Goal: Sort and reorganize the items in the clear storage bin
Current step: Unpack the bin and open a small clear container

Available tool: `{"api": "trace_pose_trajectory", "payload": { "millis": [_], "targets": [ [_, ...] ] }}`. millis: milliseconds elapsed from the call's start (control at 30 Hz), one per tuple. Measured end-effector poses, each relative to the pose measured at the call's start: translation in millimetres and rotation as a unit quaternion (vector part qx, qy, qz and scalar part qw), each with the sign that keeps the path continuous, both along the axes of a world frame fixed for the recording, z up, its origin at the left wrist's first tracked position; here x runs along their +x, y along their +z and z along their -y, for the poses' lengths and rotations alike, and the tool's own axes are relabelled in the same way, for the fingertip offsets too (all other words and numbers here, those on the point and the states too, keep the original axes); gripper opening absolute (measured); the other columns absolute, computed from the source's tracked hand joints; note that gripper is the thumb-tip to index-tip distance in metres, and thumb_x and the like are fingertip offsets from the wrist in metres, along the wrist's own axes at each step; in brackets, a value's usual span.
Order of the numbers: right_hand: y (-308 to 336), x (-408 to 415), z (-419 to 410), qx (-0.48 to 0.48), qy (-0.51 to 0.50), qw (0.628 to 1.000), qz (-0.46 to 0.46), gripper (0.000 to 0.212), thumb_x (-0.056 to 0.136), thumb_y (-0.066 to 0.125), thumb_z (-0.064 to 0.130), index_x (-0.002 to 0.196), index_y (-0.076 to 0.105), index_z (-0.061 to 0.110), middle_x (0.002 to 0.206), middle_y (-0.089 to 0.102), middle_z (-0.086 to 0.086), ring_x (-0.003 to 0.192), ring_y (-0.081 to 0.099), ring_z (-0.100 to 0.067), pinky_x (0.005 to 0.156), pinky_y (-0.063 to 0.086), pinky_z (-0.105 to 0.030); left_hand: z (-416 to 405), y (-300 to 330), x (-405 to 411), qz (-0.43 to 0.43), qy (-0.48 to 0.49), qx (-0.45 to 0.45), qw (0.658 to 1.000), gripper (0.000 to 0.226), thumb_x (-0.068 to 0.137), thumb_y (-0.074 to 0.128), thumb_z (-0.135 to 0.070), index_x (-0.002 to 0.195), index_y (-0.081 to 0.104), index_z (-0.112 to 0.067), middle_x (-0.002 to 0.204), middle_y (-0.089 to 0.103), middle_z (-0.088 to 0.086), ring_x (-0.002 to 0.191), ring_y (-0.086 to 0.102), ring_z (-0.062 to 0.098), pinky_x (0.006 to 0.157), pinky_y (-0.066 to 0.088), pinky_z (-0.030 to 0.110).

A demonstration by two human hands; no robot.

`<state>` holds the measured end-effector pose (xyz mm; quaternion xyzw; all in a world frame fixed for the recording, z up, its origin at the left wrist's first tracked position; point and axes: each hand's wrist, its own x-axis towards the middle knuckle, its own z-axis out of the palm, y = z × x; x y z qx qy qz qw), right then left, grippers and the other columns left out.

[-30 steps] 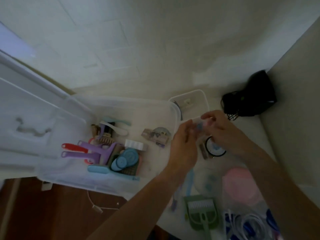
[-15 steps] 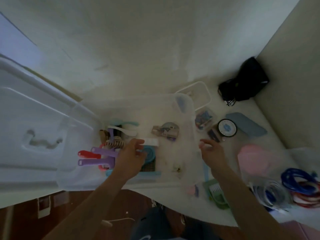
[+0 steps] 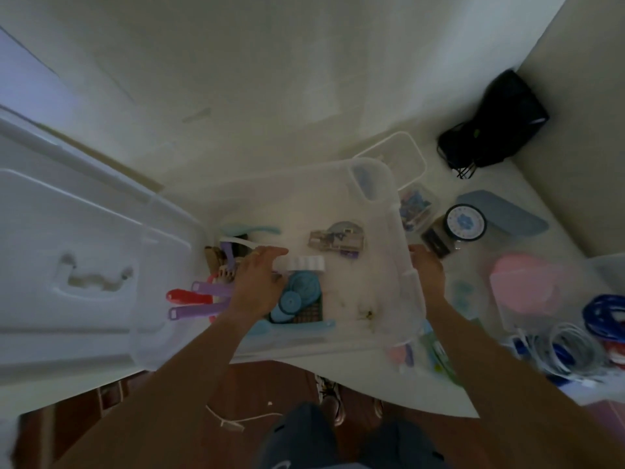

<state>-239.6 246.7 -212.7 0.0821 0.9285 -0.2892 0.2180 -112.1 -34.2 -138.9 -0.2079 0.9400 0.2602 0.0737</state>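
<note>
Reaching into the clear plastic storage bin (image 3: 378, 184), the person's left hand (image 3: 258, 286) hovers with fingers extended and relaxed over the heap at the bin's left end, fingertips just beside a small ribbed white block (image 3: 306, 264); it grips nothing. A second ago both hands worked together over a small item outside the bin's right wall; now they have parted, the left crossing into the bin. The right hand (image 3: 426, 267) sits against the outside of the bin's right wall, near the rim; whether it presses or merely rests there cannot be told, and its fingers look loosely curled around nothing.

Below the left hand lie round teal lids (image 3: 299, 292) on a dark gridded mat, purple-handled tools (image 3: 203, 299) and a red-handled tool (image 3: 184, 296). A small grey clear-cased gadget (image 3: 336, 242) lies alone mid-bin.

Outside, on the white tabletop (image 3: 338, 377), a clear tub of blue and red pieces (image 3: 416, 208), a round black-rimmed dial (image 3: 465, 222), a pink lidded container (image 3: 524, 286) and coiled white and blue cables (image 3: 571, 346) stand near the bin's right side. The bin's lid (image 3: 67, 248) lies off to the left.

The shift suggests the outside item is done with and sorting returns to the bin's contents, most still unsorted.
</note>
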Motion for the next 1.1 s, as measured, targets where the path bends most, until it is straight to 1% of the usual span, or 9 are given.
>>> {"api": "trace_pose_trajectory", "payload": {
  "millis": [233,333,400,533,633,700,800,967,1100],
  "targets": [
    [42,31,-12,-0.119,-0.081,0.985,-0.089,0.043,0.084,0.067,0.011,0.125,0.059,0.019,0.120,0.066,-0.005,0.095,0.067,-0.026,0.092,0.054,-0.041,-2,-20,-19,0.052,-0.110,0.000,0.993,0.050,0.091,0.064,-0.008,0.139,0.055,-0.018,0.143,0.054,0.011,0.129,0.050,0.035,0.111,0.037,0.043],
    [60,44,-22,-0.165,-0.132,0.973,-0.092,0.040,0.082,0.073,0.011,0.119,0.063,0.018,0.109,0.068,0.005,0.072,0.065,-0.003,0.070,0.050,-0.006,-4,-21,-25,0.063,-0.121,-0.018,0.990,0.045,0.089,0.063,-0.006,0.134,0.060,-0.014,0.131,0.060,0.015,0.120,0.055,0.037,0.104,0.042,0.043],
    [72,50,-27,-0.195,-0.143,0.967,-0.083,0.034,0.083,0.073,0.009,0.114,0.065,0.018,0.105,0.070,0.005,0.072,0.063,0.003,0.061,0.043,0.000,-6,-17,-27,0.042,-0.121,-0.039,0.991,0.034,0.088,0.062,-0.002,0.120,0.067,-0.012,0.117,0.066,0.015,0.109,0.060,0.036,0.094,0.046,0.041],
    [105,61,-33,-0.274,-0.157,0.944,-0.099,0.027,0.082,0.074,0.009,0.107,0.069,0.020,0.096,0.074,0.003,0.081,0.070,-0.009,0.069,0.052,-0.012,-7,-3,-26,-0.055,-0.069,-0.034,0.996,0.018,0.090,0.062,-0.007,0.103,0.073,-0.014,0.100,0.073,0.008,0.095,0.067,0.030,0.084,0.050,0.037],
    [132,68,-30,-0.311,-0.148,0.932,-0.116,0.025,0.084,0.073,0.008,0.105,0.070,0.019,0.092,0.074,0.006,0.080,0.070,-0.009,0.073,0.056,-0.021,-10,3,-27,0.044,-0.069,-0.001,0.997,0.049,0.086,0.073,-0.040,0.129,0.062,-0.020,0.126,0.064,0.005,0.117,0.059,0.027,0.100,0.045,0.037],
    [145,75,-23,-0.318,-0.132,0.929,-0.135,0.024,0.085,0.072,0.006,0.104,0.069,0.020,0.090,0.073,0.008,0.079,0.069,-0.007,0.074,0.056,-0.022,-16,-1,-32,0.104,-0.098,-0.006,0.990,0.054,0.084,0.074,-0.046,0.131,0.061,-0.023,0.131,0.063,0.004,0.121,0.058,0.027,0.103,0.045,0.037],
    [156,85,-16,-0.278,-0.110,0.939,-0.172,0.022,0.086,0.071,0.008,0.103,0.069,0.022,0.092,0.071,0.012,0.080,0.066,0.000,0.072,0.054,-0.013,-21,-6,-38,0.098,-0.127,-0.022,0.987,0.029,0.089,0.066,-0.040,0.114,0.068,-0.025,0.116,0.071,0.005,0.108,0.064,0.031,0.091,0.052,0.040],
    [172,91,-14,-0.238,-0.057,0.946,-0.215,0.022,0.086,0.070,0.006,0.102,0.069,0.021,0.092,0.070,0.014,0.078,0.064,0.002,0.070,0.048,-0.005,-6,6,-32,0.022,-0.104,0.033,0.994,0.041,0.092,0.055,-0.046,0.119,0.065,-0.017,0.114,0.071,0.010,0.104,0.065,0.031,0.087,0.051,0.039],
    [165,73,14,-0.165,0.110,0.962,-0.189,0.029,0.086,0.066,0.006,0.110,0.065,0.021,0.100,0.069,0.008,0.081,0.065,-0.006,0.079,0.055,-0.024,-11,21,-43,0.041,-0.189,0.098,0.976,0.047,0.096,0.060,-0.041,0.135,0.060,-0.015,0.134,0.063,0.009,0.123,0.058,0.026,0.101,0.041,0.031]
  ]
}}
